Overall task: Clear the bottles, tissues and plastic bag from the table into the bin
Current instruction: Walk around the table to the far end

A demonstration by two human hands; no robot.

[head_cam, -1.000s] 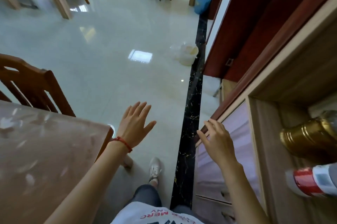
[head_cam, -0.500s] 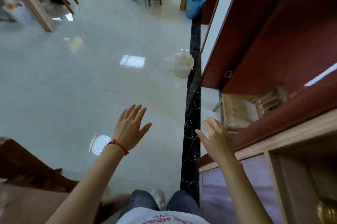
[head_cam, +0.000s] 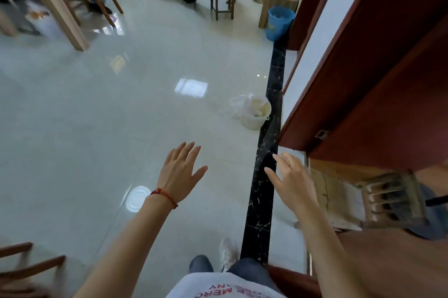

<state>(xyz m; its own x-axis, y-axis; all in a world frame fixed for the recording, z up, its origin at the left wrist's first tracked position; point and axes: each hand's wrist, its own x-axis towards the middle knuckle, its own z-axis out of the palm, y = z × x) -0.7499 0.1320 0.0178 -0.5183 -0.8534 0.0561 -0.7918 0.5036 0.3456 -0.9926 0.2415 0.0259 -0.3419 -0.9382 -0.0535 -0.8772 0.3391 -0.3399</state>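
Left hand [head_cam: 180,171], right hand [head_cam: 292,177] empty; two bins [head_cam: 257,114].

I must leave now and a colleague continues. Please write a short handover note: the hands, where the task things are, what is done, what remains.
Left hand: open, fingers spread, holding nothing.
Right hand: open, holding nothing.
White bin, lined with a clear bag, stands on the floor ahead beside the black floor strip; something pale lies inside.
A blue bin stands farther off.
The table, bottles, tissues and plastic bag are not in view, so what is done or left cannot be judged from here.
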